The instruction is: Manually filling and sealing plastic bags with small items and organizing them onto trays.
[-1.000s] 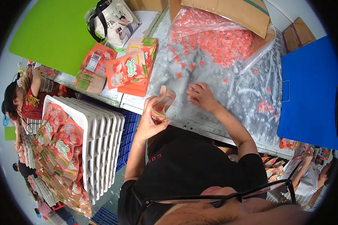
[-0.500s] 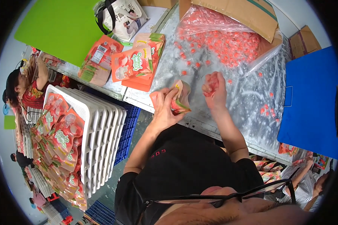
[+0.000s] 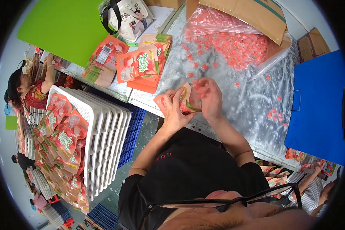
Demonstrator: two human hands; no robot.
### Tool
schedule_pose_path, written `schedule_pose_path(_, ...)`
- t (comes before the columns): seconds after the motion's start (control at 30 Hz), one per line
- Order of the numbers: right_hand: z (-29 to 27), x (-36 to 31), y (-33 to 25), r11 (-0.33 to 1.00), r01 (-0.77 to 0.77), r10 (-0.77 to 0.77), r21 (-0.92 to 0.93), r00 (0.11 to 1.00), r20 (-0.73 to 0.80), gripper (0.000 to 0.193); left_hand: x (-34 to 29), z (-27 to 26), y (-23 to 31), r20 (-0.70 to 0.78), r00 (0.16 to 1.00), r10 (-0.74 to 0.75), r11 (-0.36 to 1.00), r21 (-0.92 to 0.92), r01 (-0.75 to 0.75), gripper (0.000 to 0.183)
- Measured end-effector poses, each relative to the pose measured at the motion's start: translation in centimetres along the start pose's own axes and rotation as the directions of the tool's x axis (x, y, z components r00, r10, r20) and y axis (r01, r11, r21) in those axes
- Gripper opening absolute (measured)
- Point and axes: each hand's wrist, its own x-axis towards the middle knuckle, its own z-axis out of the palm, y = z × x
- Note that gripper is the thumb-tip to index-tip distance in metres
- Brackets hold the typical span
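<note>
My left hand (image 3: 175, 110) holds an orange-red stand-up pouch (image 3: 183, 100) at the table's near edge. My right hand (image 3: 207, 96) is at the pouch's mouth, fingers closed around its top with small red candies between them. Behind my hands a clear plastic sheet (image 3: 234, 96) covers the table, and a heap of small red wrapped candies (image 3: 234, 46) lies on it. A stack of empty orange pouches (image 3: 142, 65) lies to the left of my hands.
A white slatted crate (image 3: 103, 134) piled with filled pouches (image 3: 61, 142) stands at my left. A cardboard box (image 3: 253, 13) sits at the back, a blue board (image 3: 318, 107) at right, a green board (image 3: 61, 27) and a bag (image 3: 128, 17) at back left. Another person (image 3: 27, 88) works at far left.
My right hand left the loose candies on the sheet and came to the pouch's mouth. The left hand tilted the pouch and brought it closer to the right hand.
</note>
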Motion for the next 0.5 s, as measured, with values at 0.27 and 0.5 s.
schedule_pose_path(0.27, 2.1, -2.2, -1.3, 0.858, 0.056, 0.009, -0.511, 0.992, 0.124, 0.021, 0.2, -0.2, -0.3, -0.051, 0.999, -0.014, 0.999, -0.046, 0.012, 0.102)
schedule_pose_path(0.5, 1.2, -1.3, -0.8, 0.557, 0.447, -0.163, -0.7, 0.886, 0.435, 0.014, 0.1, -0.1, -1.1, -0.117, 0.992, -0.055, 0.997, -0.067, 0.047, 0.105)
